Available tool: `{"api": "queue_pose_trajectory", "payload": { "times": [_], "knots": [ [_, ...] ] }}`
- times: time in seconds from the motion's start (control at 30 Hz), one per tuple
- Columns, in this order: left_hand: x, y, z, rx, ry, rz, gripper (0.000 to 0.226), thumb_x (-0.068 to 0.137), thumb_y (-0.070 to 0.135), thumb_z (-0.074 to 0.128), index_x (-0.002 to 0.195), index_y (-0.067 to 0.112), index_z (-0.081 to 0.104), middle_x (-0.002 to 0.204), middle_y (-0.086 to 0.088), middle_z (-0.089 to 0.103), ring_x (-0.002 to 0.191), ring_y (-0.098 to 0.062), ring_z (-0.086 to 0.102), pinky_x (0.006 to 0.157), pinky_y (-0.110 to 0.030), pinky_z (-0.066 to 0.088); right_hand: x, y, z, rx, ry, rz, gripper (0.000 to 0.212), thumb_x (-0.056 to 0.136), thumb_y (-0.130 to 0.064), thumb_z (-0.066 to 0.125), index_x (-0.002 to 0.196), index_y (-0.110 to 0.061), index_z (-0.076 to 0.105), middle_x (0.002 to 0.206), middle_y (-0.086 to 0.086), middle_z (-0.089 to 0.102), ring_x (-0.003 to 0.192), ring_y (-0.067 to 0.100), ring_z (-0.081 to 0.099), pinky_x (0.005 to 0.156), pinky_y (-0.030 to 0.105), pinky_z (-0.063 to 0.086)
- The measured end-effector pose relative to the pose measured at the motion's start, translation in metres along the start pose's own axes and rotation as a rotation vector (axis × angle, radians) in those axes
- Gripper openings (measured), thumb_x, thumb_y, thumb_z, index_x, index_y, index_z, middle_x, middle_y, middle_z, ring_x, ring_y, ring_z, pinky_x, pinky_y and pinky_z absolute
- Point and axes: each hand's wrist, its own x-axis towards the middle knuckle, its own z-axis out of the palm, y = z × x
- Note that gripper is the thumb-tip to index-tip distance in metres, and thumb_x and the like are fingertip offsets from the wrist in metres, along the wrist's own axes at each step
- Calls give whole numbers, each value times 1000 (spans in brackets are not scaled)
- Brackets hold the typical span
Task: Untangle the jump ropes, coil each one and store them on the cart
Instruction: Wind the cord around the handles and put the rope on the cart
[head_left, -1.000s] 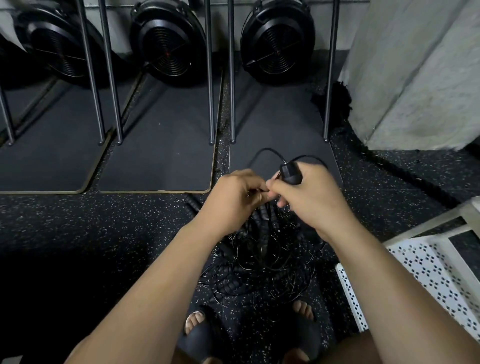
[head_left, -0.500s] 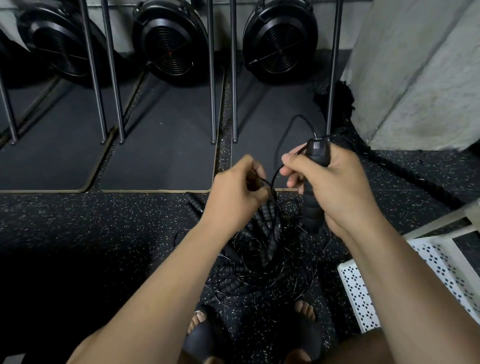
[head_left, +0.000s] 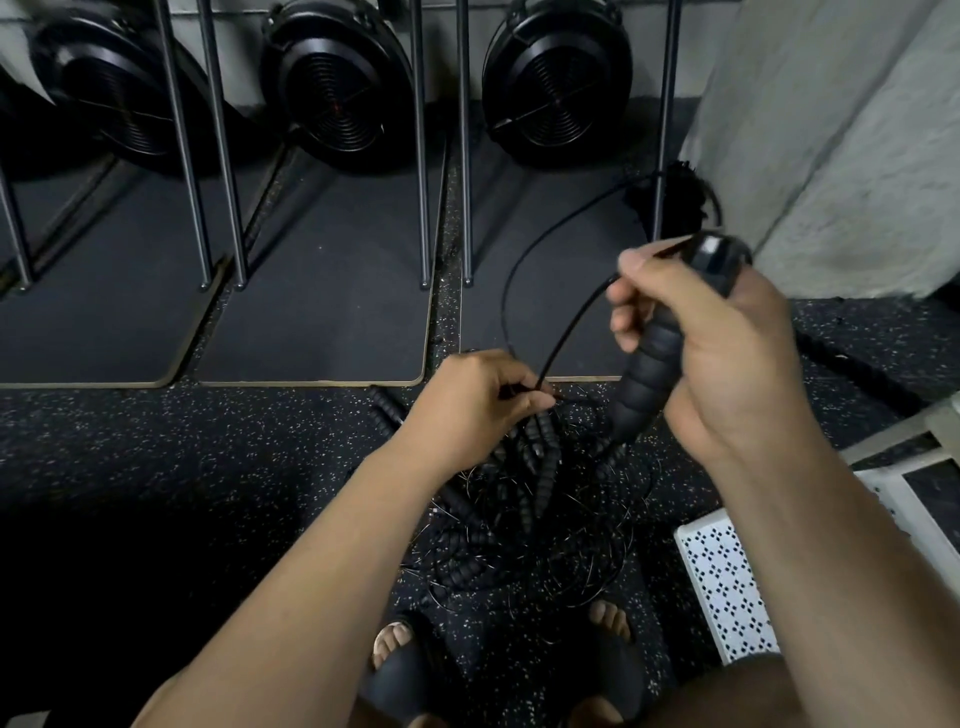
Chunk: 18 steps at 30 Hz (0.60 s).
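Single head-worn view, facing steeply down, close above floor (head_left: 156, 467)

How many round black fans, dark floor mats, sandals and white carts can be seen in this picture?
Round black fans: 3
Dark floor mats: 3
Sandals: 2
White cart: 1
Total: 9

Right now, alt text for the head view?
Right hand grips a black rope handle while left hand pinches a cord, above a tangled pile of jump ropes on the floor. A white cart stands at right.
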Motion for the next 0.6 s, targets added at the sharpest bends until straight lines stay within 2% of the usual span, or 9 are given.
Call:
{"api": "queue_pose_trajectory", "payload": {
  "times": [0.1, 0.2, 0.27, 0.4, 0.5, 0.6],
  "knots": [
    [-2, 0, 3, 6, -57, 7, 8, 93, 37, 83, 90, 29, 81, 90, 11, 73, 82, -10, 69, 77, -37, 57, 5, -1, -5, 110, 50, 19, 6, 101, -10, 69, 95, -11, 68, 81, 6, 71, 65, 17, 61, 59, 28, 46],
    [-1, -1, 4, 30, 20, 43, 22, 98, 35, 77, 79, 29, 67, 81, 7, 63, 73, -15, 59, 70, -41, 53, 6, 13, -4, -68, 27, 113, 3, 97, -18, 77, 99, -15, 76, 83, 5, 74, 63, 15, 59, 57, 27, 46],
    [0, 2, 3, 48, 50, 88, 20, 100, 33, 73, 84, 23, 68, 80, 5, 58, 72, -16, 55, 69, -41, 51, 4, 28, -1, -264, -37, 179, 5, 93, -17, 80, 99, -16, 79, 80, 5, 77, 61, 15, 58, 56, 30, 45],
    [-1, 6, 1, 39, 47, 173, 11, 101, 27, 66, 100, 19, 74, 86, 1, 60, 77, -18, 59, 69, -36, 49, -1, 42, 5, -608, -170, 213, 5, 92, -19, 79, 97, -17, 77, 79, 2, 79, 59, 12, 62, 58, 30, 46],
    [-3, 5, 1, 23, 48, 182, 7, 100, 25, 68, 100, 22, 74, 89, 2, 61, 81, -19, 62, 74, -40, 52, 0, 42, 6, -675, -138, 183, 4, 89, -16, 77, 92, -18, 74, 76, 0, 79, 58, 13, 66, 60, 31, 48],
    [-3, 6, -1, -30, 62, 128, 8, 95, 33, 73, 96, 25, 74, 91, 7, 63, 84, -13, 63, 78, -35, 52, 0, 40, 7, -687, -113, 139, 6, 86, -13, 73, 87, -19, 74, 75, -1, 79, 60, 14, 69, 63, 31, 48]
  ]
}}
